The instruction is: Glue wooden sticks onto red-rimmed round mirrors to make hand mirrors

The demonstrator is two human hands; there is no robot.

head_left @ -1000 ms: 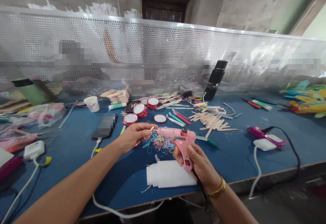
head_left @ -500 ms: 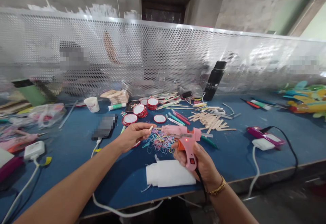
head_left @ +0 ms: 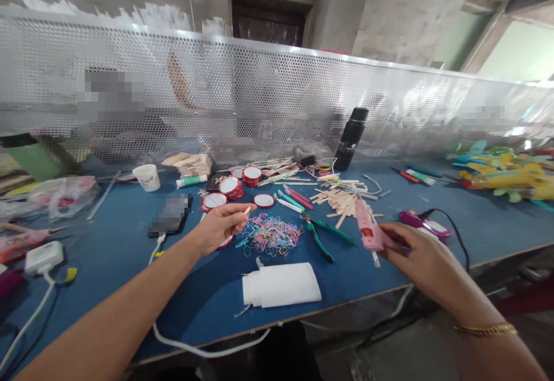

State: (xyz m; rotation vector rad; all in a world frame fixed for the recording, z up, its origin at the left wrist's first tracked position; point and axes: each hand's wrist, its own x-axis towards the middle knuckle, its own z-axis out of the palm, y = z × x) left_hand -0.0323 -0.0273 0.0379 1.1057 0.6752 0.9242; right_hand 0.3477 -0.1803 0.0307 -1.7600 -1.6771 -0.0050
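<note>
My left hand (head_left: 219, 228) is closed in a pinch on a small pale wooden piece (head_left: 247, 210), mostly covered by the fingers. Just right of it lies a heap of colourful rubber bands (head_left: 272, 234). My right hand (head_left: 422, 257) grips a pink hot glue gun (head_left: 367, 225) by its handle, out at the right over the table, its nozzle pointing away from me. Between the hands, green-handled cutting pliers (head_left: 322, 239) lie with handles spread. A folded white cloth (head_left: 283, 286) is near the front edge.
Wooden sticks (head_left: 341, 203), pens (head_left: 298, 196) and round red-rimmed discs (head_left: 231, 186) lie farther back. A phone (head_left: 171, 216) and a paper cup (head_left: 147, 178) are at left. A black bottle-like object (head_left: 351, 138) leans on the perforated metal screen (head_left: 277, 92). A white cable (head_left: 208, 351) runs along the front edge.
My right hand has carried the glue gun right, away from the left hand, and turned it to point away from me. The pliers now show fully. The left hand still pinches the small piece.
</note>
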